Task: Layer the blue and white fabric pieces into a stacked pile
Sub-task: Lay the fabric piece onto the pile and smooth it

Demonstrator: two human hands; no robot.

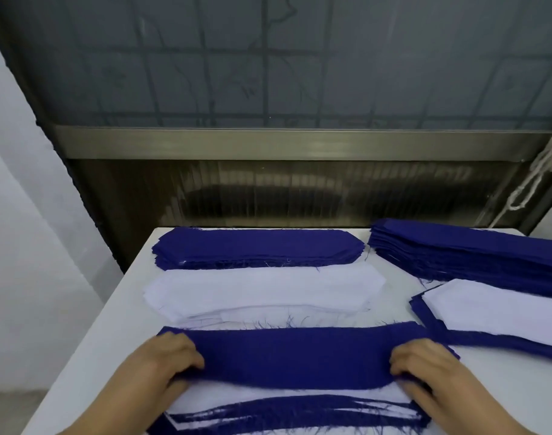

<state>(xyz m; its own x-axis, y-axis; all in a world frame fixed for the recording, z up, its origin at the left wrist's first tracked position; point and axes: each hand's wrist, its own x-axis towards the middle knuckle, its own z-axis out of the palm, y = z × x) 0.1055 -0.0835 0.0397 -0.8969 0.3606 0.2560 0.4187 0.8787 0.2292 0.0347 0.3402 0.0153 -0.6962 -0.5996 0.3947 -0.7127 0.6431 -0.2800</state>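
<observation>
The left hand [164, 362] and right hand [425, 362] each gripped an end of a blue fabric piece [293, 356], fingers curled over it, above the layered pile [293, 412] at the table's [111, 324] near edge. A white stack [262, 288] and a blue stack [259, 248] lay toward the far edge.

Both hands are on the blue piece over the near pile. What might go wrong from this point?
1. The blue piece held by the left hand and right hand sits farther back than the layered pile, so it may land misaligned.
2. Its frayed far edge lies close to the white stack; loose threads could drag the top sheets.
</observation>
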